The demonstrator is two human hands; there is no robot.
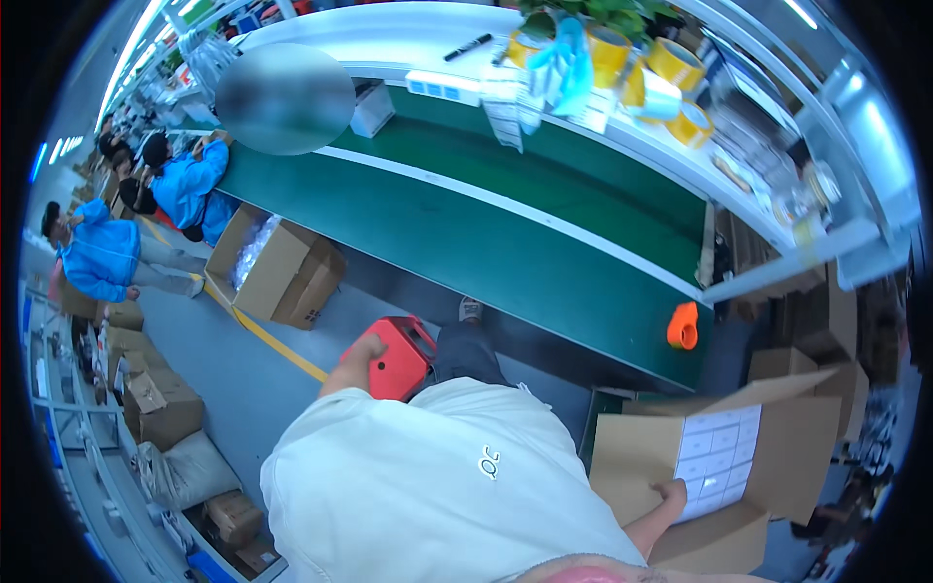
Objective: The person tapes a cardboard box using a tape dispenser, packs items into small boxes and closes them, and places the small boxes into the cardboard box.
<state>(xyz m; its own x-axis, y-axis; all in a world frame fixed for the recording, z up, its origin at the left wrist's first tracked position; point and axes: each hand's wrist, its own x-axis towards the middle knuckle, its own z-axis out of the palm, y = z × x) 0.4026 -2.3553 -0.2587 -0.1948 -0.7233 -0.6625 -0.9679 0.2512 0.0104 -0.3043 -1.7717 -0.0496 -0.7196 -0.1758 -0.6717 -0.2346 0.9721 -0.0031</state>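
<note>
seemingly handling an open carton (795, 442) by the surface's (457, 238) near right corner, reaching to white boxes (719, 452) with right hand (670, 493), grip unclear, gripping a red object (397, 374) with left hand (365, 351), next needing sure hold.

A person in a white shirt (428, 486) stands at a green work surface (457, 233). Their left hand (364, 352) touches a red plastic object (394, 361); their right hand (670, 494) is at an open carton (632, 447) holding rows of white boxes (714, 462). An orange tape dispenser (683, 327) lies nearby. Yellow tape rolls (674, 62) line a white shelf (418, 37); people in blue jackets (185, 185) are at left.
</note>
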